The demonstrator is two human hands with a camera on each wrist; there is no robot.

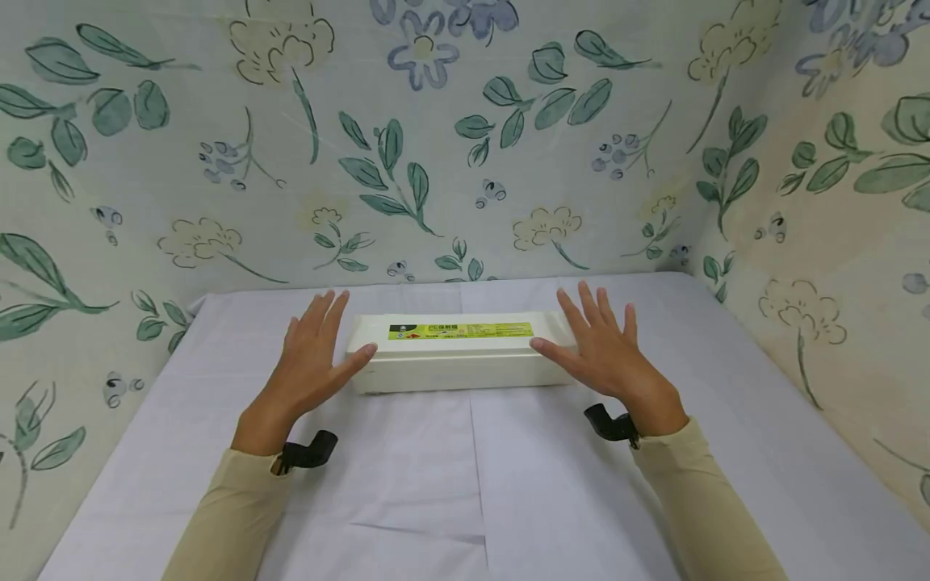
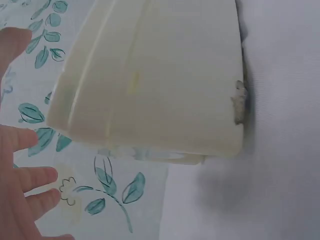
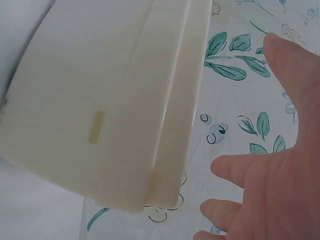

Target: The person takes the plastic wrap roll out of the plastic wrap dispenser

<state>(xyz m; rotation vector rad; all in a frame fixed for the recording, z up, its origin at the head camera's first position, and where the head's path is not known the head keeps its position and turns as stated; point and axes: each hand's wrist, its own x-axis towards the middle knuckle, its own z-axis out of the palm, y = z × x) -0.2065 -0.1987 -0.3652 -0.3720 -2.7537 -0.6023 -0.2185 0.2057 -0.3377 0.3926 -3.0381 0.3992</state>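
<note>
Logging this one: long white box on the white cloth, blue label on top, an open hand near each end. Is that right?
Not quite: the label on top is yellow-green, not blue, as the head view shows. The rest stands: long white box on the white cloth, left hand near one end, right hand near the other, both open.

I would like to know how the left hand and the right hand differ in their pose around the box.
In the head view, the left hand has its fingers closer together, while the right hand fans them wider. There, the left hand overlaps the box only with its thumb; the right hand hides part of the box's right end. Both point their thumbs inward, and neither grips the box.
</note>
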